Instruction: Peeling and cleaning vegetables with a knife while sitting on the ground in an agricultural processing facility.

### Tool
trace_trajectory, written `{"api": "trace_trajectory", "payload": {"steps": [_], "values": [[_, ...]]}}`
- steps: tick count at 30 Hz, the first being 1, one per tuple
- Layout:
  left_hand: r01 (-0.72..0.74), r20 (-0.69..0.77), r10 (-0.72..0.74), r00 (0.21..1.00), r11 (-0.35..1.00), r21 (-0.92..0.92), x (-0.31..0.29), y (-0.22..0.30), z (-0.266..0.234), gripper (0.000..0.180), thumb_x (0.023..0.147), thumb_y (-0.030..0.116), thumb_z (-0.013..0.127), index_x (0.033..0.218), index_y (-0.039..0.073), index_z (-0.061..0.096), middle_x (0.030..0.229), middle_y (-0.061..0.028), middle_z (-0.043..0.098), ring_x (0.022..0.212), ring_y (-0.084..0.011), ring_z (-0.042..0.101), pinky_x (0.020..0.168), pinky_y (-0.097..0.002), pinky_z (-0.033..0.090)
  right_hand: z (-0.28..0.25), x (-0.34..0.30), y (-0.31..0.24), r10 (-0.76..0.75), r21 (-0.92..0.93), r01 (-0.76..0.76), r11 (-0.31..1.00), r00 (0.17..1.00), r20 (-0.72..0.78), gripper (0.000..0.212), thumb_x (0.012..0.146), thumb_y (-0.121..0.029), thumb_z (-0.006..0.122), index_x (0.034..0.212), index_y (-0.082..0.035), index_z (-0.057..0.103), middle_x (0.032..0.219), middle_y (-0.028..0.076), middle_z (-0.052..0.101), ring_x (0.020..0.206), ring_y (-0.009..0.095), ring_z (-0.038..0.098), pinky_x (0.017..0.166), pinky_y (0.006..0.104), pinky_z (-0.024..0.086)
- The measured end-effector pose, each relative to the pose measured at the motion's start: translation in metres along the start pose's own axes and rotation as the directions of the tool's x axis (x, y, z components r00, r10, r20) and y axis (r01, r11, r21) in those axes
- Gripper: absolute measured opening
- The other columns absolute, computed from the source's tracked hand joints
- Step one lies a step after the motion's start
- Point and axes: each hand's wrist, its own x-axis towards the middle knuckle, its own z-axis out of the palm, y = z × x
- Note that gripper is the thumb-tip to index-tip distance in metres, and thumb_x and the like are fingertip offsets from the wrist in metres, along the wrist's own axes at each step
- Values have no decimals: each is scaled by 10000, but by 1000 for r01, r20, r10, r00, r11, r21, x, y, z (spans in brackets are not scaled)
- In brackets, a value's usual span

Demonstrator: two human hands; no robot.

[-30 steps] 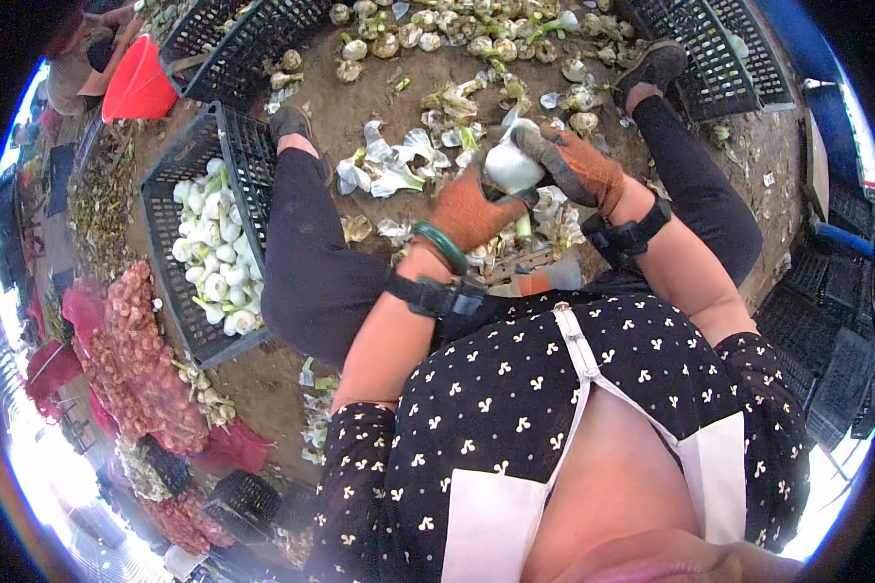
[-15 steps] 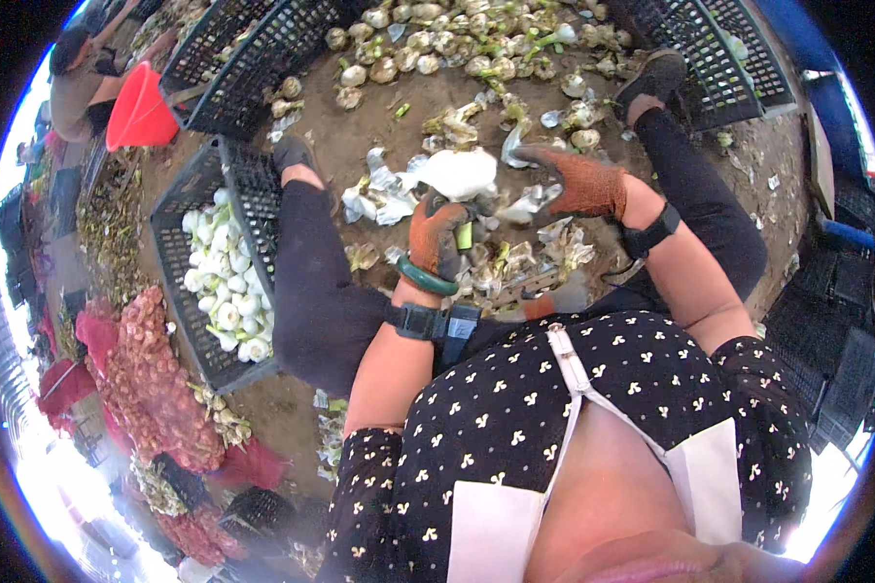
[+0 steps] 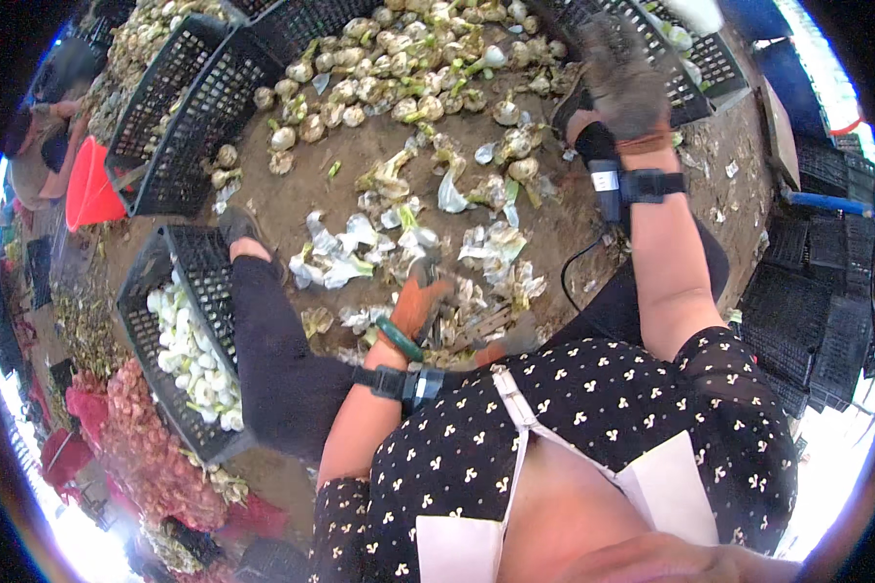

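My left hand point(image 3: 423, 301), in an orange and dark grey work glove with a green bangle at the wrist, hovers low over loose garlic skins point(image 3: 335, 255). Its thumb and fingers are apart, and I see nothing between them. Out at the upper right, my right hand point(image 3: 627, 97) reaches to the edge of a black plastic crate point(image 3: 715, 63) holding white garlic bulbs point(image 3: 679, 39). Motion smears its gloved fingers, so whether they hold anything is unclear. Untrimmed garlic bulbs point(image 3: 399, 53) lie heaped on the soil ahead.
Beside my left leg stands a black crate point(image 3: 219, 291) of cleaned white garlic point(image 3: 194, 360). More black crates point(image 3: 190, 112), a red bucket point(image 3: 92, 185) and another person point(image 3: 44, 160) are at the far left. Red net sacks point(image 3: 151, 447) lie lower left; stacked crates point(image 3: 797, 301) stand right.
My right hand has swung from the middle up and right to the crate. My left hand no longer has the white garlic in it and has dropped lower. The whole view has shifted.
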Motion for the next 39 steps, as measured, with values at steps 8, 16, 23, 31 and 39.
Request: {"api": "trace_trajectory", "payload": {"steps": [8,16,23,31,39], "values": [[159,-15,-159,987,987,-7,9,8,2,356,735,35,450,1081,-45,429,913,-120,554,731,-196,544,628,-309,464,-81,-38,121,506,-601,161,-783,726,-465,640,737,-279,533,1298,-192,236,1304,188,267,1182,356,287,955,445,283],[54,-187,11,982,940,338,-2,33,7,346,772,103,467,1077,-62,468,941,-136,578,794,-229,553,702,-331,458,-42,-41,130,544,-668,54,-742,631,-553,570,754,-148,518,1277,-198,297,1315,197,230,1182,354,289,913,397,360],[-35,-24,44,999,958,285,12,30,12,406,768,200,472,1079,-61,479,1048,-244,521,1018,-330,480,872,-333,352,-162,-54,116,178,-953,-68,-294,976,-125,442,769,-192,543,1184,-132,402,1046,125,538,919,267,530,780,364,421],[-311,-164,329,930,942,126,-10,50,-21,335,754,170,482,1028,-18,532,918,-202,583,849,-275,567,749,-317,426,103,-114,114,369,-948,-110,300,929,9,619,608,-229,727,1130,-58,442,1034,97,540,945,206,506,838,304,406],[-391,71,384,920,898,203,-41,63,-26,260,763,140,493,954,-21,565,806,-101,614,699,-181,561,656,-300,441,154,-148,78,494,-914,402,-54,807,325,634,505,-227,758,1087,-171,512,1030,133,519,1000,323,439,902,388,343]]}}
